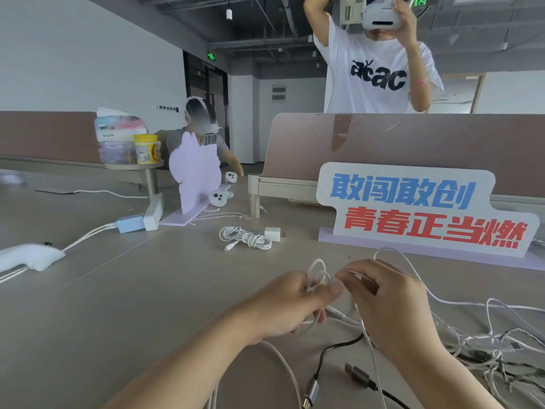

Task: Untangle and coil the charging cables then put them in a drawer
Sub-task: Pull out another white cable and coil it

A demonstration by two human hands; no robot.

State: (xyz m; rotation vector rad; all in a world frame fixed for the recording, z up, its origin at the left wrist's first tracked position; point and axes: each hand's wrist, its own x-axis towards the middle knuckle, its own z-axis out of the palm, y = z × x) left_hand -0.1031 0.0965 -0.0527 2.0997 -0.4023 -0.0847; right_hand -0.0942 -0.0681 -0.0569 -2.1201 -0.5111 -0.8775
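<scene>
- Risk: the white cable runs right into the tangle; pulling more slack could tighten a knot or drag the pile.
- The small loops may spring loose if the grip eases.
- Left hand: fingers curled round the loops, near centre.
- Right hand: pinching the same cable just beside it.
- A coiled cable lies far; no drawer shows.

A white board sign standing on the desk at right of centre reads 敢闯敢创 in blue above and 青春正当燃 in red below. The white T-shirt of the person standing at upper right bears "acac" in black. The green sign over the door and the yellow tub label are too small to read.
</scene>
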